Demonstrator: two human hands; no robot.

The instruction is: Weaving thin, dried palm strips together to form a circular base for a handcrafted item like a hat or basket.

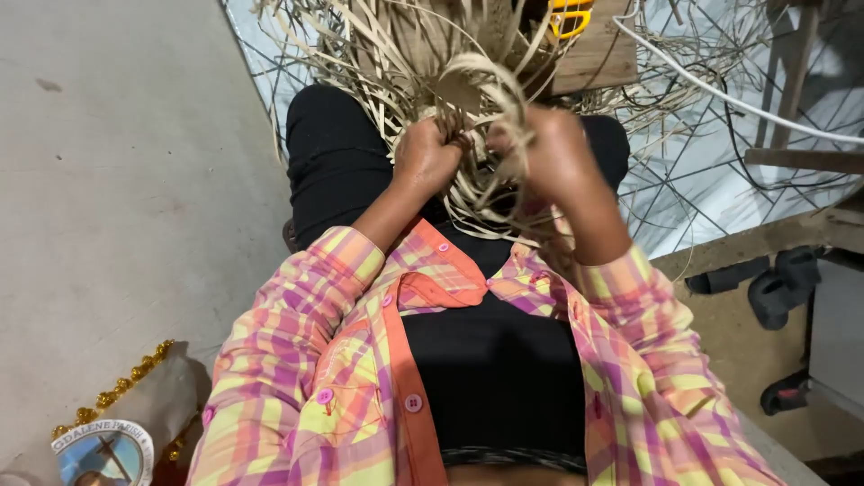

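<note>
Left hand [425, 155] and right hand [556, 148] grip straw strips [477, 85] between them.

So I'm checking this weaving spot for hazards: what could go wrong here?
Both the left hand and the right hand grip thin straw strips bare, so the edges might cut or splinter the fingers. Loose strips trail toward the white cable and could snag it.
</note>
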